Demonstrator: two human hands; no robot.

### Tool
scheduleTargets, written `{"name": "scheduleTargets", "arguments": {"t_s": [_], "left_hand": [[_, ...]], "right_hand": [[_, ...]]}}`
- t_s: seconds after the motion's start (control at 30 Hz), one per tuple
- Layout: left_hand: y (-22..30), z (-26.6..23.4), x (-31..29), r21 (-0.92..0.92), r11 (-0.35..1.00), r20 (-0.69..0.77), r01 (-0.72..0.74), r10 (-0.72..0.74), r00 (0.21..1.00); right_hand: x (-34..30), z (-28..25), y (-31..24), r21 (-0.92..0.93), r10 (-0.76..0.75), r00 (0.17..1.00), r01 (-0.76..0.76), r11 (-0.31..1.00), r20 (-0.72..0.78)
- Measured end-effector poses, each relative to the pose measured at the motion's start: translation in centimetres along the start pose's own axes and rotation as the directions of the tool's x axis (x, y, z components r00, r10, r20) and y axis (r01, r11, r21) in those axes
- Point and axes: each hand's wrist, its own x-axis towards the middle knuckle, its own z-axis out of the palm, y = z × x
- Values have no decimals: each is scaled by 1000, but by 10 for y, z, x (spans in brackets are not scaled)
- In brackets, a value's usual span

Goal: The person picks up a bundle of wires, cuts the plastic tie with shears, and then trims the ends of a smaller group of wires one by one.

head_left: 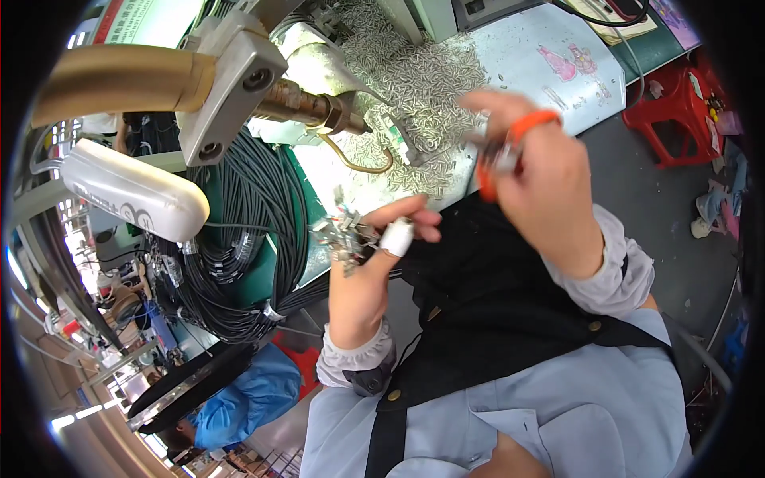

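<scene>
At the table's near edge, my left hand (362, 279) holds a cluster of small metal pieces (344, 233) between palm and fingers. A white cover (396, 237) wraps its thumb tip. Higher and to the right, my right hand (550, 175) grips an orange-handled hand tool (532, 121). Motion blurs its metal part, so I cannot tell scissors from pliers. Beyond the hands lies a heap of small metal pins (430, 95) on the tabletop. A small white and green block (396, 137) stands among the pins, close to a thin brass tube (358, 166).
A machine arm with a brass fitting (299, 107) and a white lamp (135, 191) overhang the left side. Coiled black cables (255, 191) lie below them. To the right are a light board (558, 72) and a red stool (665, 115). A person in blue (247, 402) is at lower left.
</scene>
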Motion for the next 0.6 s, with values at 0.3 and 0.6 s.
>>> {"name": "scheduleTargets", "arguments": {"t_s": [0.3, 0.6], "left_hand": [[-22, 2, -10, 48, 999, 42, 3, -5, 999], [-22, -5, -10, -246, 969, 75, -21, 40, 996]], "right_hand": [[-15, -4, -13, 447, 5, 875, -252, 859, 483], [-26, 1, -15, 388, -28, 944, -108, 915, 329]]}}
